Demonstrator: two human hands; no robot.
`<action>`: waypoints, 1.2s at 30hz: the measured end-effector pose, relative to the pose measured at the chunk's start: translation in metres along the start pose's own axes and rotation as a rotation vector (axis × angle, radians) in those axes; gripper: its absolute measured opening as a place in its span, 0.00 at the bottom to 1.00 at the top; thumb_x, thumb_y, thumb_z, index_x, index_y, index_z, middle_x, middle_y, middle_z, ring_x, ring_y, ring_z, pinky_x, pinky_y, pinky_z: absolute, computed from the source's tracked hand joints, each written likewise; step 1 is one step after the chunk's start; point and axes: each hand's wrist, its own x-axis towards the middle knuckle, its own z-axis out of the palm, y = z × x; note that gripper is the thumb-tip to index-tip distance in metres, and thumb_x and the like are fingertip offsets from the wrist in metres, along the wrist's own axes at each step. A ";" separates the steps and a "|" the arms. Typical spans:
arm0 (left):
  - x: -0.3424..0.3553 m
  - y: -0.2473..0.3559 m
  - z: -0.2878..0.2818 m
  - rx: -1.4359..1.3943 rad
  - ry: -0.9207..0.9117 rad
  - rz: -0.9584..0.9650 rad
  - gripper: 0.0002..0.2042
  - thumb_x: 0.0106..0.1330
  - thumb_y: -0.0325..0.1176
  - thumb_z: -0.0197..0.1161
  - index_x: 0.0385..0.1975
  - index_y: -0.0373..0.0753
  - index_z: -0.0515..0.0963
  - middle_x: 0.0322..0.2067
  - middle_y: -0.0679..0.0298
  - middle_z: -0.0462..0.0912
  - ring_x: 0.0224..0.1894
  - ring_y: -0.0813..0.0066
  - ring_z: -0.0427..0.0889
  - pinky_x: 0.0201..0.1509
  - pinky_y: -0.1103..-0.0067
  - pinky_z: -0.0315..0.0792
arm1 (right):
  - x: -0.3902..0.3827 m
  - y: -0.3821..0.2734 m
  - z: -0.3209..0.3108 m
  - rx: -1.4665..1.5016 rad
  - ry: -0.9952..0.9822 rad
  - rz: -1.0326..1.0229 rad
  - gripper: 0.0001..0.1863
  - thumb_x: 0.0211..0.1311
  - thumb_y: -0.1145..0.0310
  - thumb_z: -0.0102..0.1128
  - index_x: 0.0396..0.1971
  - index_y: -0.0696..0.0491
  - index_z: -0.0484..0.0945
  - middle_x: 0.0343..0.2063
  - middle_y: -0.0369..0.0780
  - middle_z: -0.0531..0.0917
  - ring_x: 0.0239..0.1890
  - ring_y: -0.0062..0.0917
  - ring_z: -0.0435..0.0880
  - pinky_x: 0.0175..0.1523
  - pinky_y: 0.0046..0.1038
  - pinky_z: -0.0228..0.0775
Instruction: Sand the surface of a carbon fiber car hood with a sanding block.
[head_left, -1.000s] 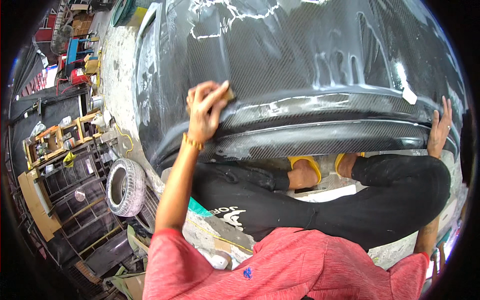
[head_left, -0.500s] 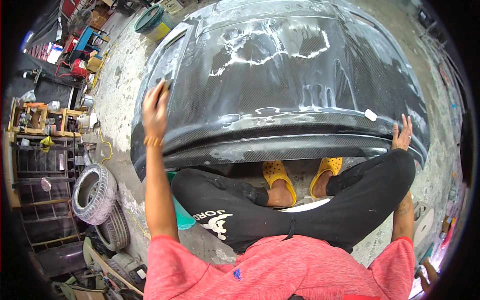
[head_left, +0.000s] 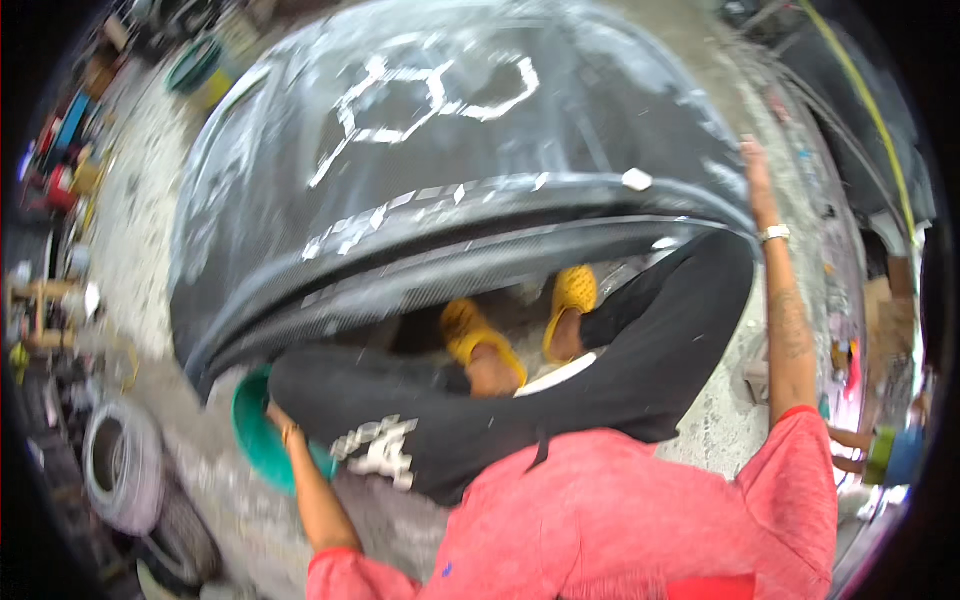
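A large black carbon-fibre-patterned car hood (head_left: 480, 130), wet and streaked with whitish residue, lies in front of my knees. My left hand (head_left: 277, 416) reaches into a green bucket (head_left: 262, 450) beside my left thigh. Its fingers are hidden, so what they hold cannot be seen. At the hood's right edge, my right hand (head_left: 758, 182) rests with fingers stretched along the rim, slightly blurred. A small white block (head_left: 636, 180), perhaps soap, sits on the hood's near ridge, left of that hand.
Two tyres (head_left: 122, 468) lean at the lower left. Another green bucket (head_left: 198, 70) stands beyond the hood's far left corner. My feet in yellow clogs (head_left: 480, 335) are under the hood's near edge. At the far right, another person's hands (head_left: 848, 450) show.
My left hand has left the hood's left side and gone down into the green bucket. My right hand has shifted to the hood's right rim. The view has swung to the right.
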 end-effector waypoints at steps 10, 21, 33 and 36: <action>-0.010 0.004 -0.041 0.956 0.152 0.315 0.22 0.66 0.43 0.62 0.55 0.35 0.78 0.49 0.50 0.80 0.49 0.47 0.79 0.48 0.58 0.78 | -0.039 -0.242 0.103 0.196 -0.362 -0.296 0.26 0.71 0.51 0.61 0.57 0.56 0.79 0.57 0.48 0.81 0.61 0.39 0.79 0.67 0.34 0.68; 0.050 0.226 -0.120 1.302 -0.111 0.849 0.16 0.75 0.38 0.55 0.54 0.36 0.80 0.49 0.46 0.80 0.52 0.42 0.76 0.60 0.54 0.67 | -0.129 -0.456 0.428 0.254 -0.582 -0.702 0.36 0.68 0.42 0.56 0.64 0.57 0.72 0.70 0.50 0.66 0.76 0.46 0.57 0.75 0.60 0.47; -0.083 0.423 0.276 1.043 -0.628 1.527 0.15 0.70 0.28 0.59 0.55 0.35 0.78 0.44 0.51 0.79 0.46 0.49 0.75 0.54 0.62 0.70 | -0.065 -0.331 0.299 -0.013 -0.121 -0.286 0.18 0.55 0.58 0.72 0.38 0.55 0.82 0.41 0.46 0.80 0.47 0.43 0.78 0.55 0.43 0.73; -0.112 0.401 0.308 0.921 -0.653 1.523 0.16 0.72 0.28 0.58 0.57 0.35 0.77 0.45 0.51 0.79 0.46 0.49 0.75 0.55 0.62 0.70 | -0.071 -0.262 0.250 -0.177 -0.139 -0.074 0.18 0.55 0.59 0.72 0.40 0.55 0.82 0.41 0.48 0.79 0.47 0.45 0.77 0.56 0.43 0.72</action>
